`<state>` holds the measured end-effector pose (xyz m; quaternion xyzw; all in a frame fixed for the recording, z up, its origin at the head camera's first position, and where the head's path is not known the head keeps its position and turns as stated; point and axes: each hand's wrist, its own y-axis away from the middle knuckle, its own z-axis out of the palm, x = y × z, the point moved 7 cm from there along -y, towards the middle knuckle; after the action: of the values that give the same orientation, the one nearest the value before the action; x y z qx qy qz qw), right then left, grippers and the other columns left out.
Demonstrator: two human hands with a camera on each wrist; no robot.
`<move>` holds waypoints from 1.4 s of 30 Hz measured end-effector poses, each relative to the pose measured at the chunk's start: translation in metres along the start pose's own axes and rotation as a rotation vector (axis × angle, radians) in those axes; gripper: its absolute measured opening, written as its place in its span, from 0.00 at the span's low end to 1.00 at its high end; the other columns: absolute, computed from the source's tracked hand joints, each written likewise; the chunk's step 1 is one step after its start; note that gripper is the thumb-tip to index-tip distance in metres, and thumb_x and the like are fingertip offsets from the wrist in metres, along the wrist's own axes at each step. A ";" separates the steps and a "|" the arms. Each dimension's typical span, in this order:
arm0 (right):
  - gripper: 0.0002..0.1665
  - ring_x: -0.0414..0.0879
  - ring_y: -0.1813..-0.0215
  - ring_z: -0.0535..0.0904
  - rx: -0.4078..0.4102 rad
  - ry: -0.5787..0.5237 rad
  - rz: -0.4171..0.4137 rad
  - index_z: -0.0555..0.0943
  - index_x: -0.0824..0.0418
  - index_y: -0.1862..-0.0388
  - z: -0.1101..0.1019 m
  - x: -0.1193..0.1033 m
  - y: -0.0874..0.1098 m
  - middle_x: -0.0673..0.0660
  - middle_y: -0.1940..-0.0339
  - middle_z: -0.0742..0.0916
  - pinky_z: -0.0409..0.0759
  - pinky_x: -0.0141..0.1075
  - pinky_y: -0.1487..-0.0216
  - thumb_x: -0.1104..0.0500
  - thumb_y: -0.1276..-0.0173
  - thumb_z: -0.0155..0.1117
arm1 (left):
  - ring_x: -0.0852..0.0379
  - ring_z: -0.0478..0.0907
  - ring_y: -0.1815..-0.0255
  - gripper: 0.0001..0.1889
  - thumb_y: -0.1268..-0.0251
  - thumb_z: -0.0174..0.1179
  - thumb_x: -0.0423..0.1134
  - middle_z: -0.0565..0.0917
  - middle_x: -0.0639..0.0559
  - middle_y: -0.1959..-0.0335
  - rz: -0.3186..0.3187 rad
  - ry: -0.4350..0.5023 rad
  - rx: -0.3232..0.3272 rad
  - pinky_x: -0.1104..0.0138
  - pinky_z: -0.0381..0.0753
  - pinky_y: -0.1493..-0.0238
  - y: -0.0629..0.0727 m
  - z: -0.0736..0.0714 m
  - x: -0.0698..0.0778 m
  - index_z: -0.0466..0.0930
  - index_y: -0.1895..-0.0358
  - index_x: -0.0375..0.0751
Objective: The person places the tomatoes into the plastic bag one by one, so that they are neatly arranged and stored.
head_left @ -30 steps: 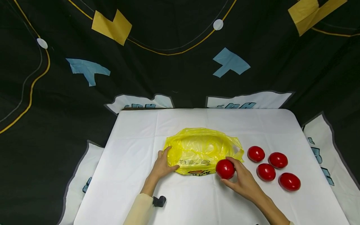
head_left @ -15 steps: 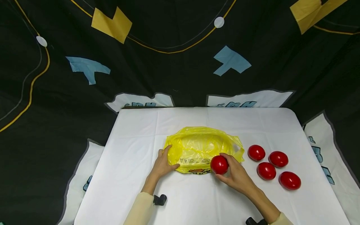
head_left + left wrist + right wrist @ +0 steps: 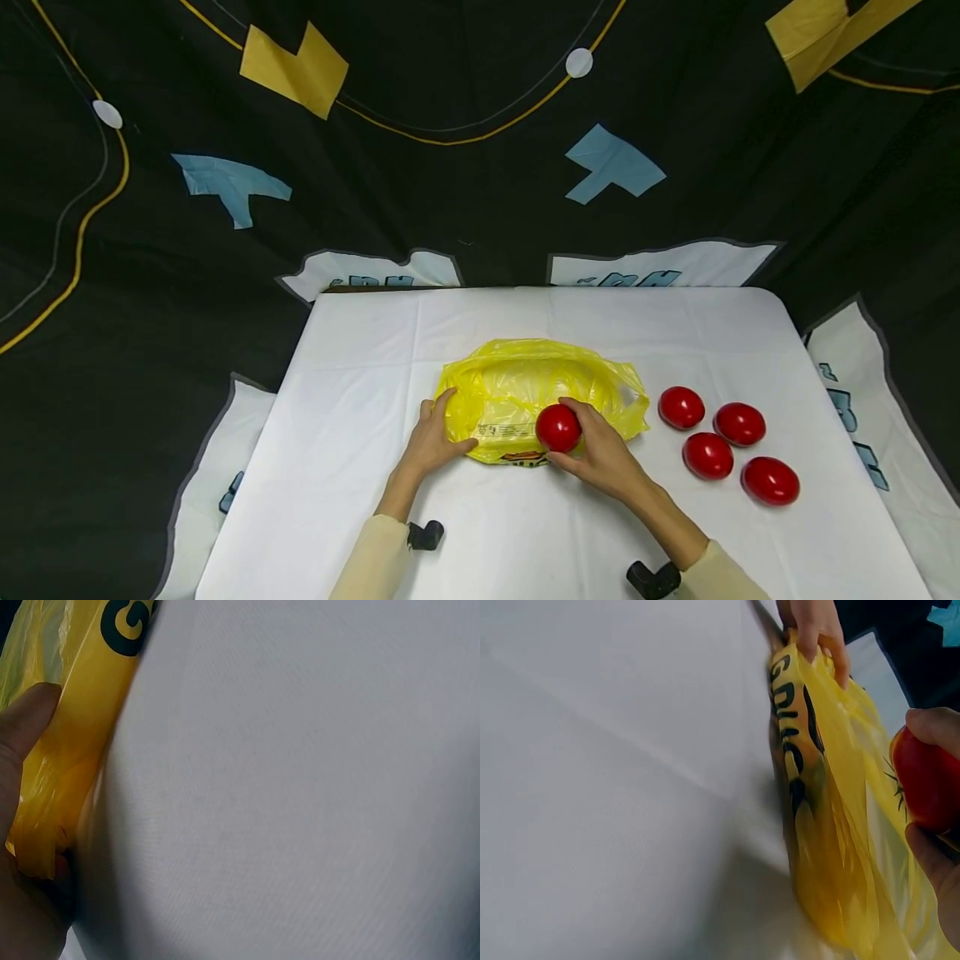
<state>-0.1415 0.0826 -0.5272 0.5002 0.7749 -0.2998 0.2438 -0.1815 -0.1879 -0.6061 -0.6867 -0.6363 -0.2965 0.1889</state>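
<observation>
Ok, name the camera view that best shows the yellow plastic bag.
The head view frames the whole yellow plastic bag, though a round red tomato hides part. The left wrist view shows only one end; the right wrist view, its lettered side, cut off below.

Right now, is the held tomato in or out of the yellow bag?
Out: in the head view, the right hand holds the tomato with the yellow bag showing behind it, none of the bag covering it.
</observation>
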 end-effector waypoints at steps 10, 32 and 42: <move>0.48 0.51 0.47 0.77 -0.075 -0.056 0.031 0.65 0.59 0.33 0.027 -0.009 -0.021 0.57 0.43 0.76 0.78 0.46 0.52 0.52 0.50 0.78 | 0.51 0.68 0.70 0.52 0.58 0.74 0.54 0.62 0.44 0.54 -0.012 0.002 0.006 0.60 0.72 0.66 0.000 -0.001 0.001 0.53 0.27 0.52; 0.47 0.53 0.44 0.75 -0.136 -0.054 0.064 0.63 0.60 0.32 0.050 -0.001 -0.040 0.60 0.40 0.74 0.77 0.46 0.49 0.49 0.46 0.74 | 0.49 0.70 0.65 0.52 0.58 0.74 0.53 0.63 0.43 0.52 -0.012 -0.007 0.012 0.56 0.75 0.59 0.001 0.001 0.000 0.54 0.28 0.52; 0.47 0.52 0.45 0.75 -0.156 -0.072 0.058 0.62 0.61 0.31 0.062 -0.004 -0.046 0.60 0.40 0.74 0.77 0.44 0.50 0.49 0.45 0.74 | 0.50 0.70 0.65 0.52 0.59 0.74 0.53 0.63 0.44 0.53 -0.012 -0.010 0.014 0.57 0.74 0.59 0.001 0.002 -0.002 0.54 0.28 0.52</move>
<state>-0.1775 0.0214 -0.5585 0.4909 0.7717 -0.2492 0.3184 -0.1802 -0.1886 -0.6086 -0.6829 -0.6436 -0.2897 0.1886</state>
